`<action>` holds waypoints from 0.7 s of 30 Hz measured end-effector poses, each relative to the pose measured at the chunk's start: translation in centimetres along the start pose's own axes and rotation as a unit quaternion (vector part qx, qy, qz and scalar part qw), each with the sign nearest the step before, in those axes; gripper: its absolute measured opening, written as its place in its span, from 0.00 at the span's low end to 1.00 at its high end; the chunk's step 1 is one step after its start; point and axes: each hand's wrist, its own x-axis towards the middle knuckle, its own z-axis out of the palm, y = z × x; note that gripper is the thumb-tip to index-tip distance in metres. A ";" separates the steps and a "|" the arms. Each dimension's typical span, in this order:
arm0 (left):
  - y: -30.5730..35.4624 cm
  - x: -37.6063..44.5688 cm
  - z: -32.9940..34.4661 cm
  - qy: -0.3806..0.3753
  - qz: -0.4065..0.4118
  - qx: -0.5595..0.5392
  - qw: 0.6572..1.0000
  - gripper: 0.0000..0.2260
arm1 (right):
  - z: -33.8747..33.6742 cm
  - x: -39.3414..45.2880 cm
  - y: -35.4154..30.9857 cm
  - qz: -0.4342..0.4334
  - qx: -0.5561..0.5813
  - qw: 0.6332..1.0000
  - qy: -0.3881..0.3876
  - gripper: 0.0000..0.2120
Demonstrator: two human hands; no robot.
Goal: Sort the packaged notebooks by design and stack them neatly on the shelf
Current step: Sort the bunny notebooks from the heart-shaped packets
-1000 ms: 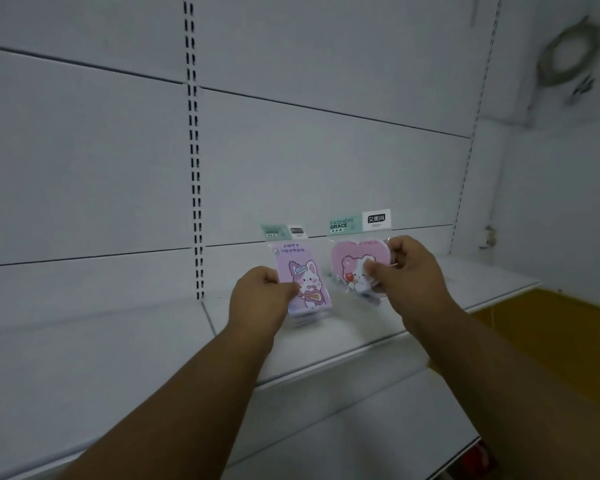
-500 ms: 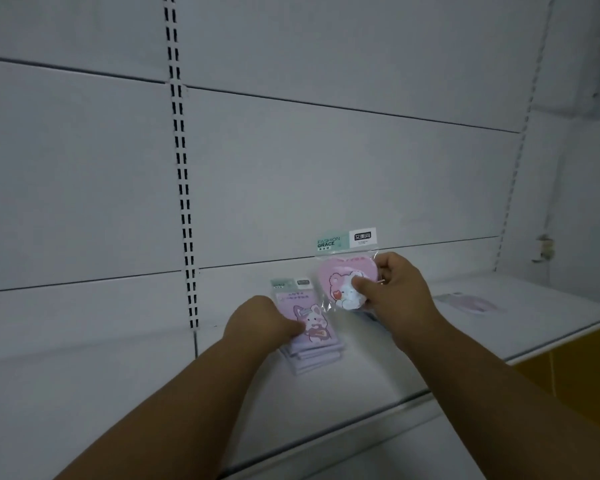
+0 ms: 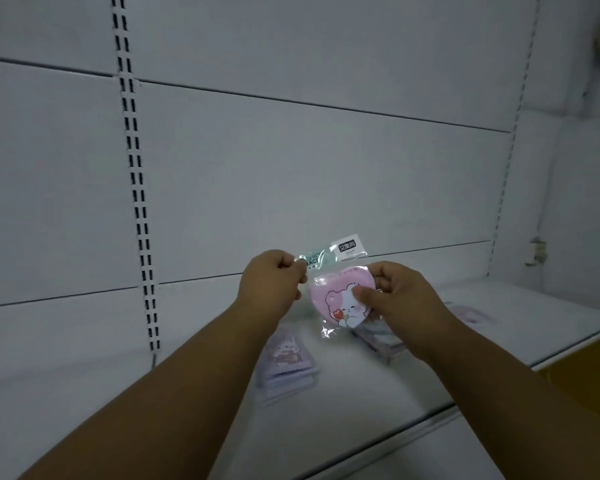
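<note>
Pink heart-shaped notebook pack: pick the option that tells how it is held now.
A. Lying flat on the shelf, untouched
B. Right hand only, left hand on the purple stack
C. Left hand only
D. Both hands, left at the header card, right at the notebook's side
D: the left hand pinches the header card while the right hand grips the pink heart-shaped notebook pack, held above the shelf.

You are working in dim, flat, bluish light with no clear source; the clear plastic wrapper (image 3: 327, 331) shows small glints; the purple notebook stack (image 3: 288, 367) on the white metal shelf (image 3: 378, 382) is motion-blurred; straight panel lines bow near the edges.
</note>
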 end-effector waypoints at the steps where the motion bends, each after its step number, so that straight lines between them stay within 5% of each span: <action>1: 0.2 0.3 1.3 -0.001 0.011 0.010 1.000 0.08 | -1.3 0.2 0.5 0.007 0.006 1.000 0.005 0.05; 12: 4.9 4.2 24.2 -0.085 0.092 0.160 0.979 0.09 | -21.3 5.5 9.0 0.101 -0.112 0.983 0.103 0.06; 21: 2.4 9.0 34.5 -0.178 -0.045 0.419 0.889 0.07 | -26.0 12.6 19.0 0.175 -0.223 0.959 -0.028 0.13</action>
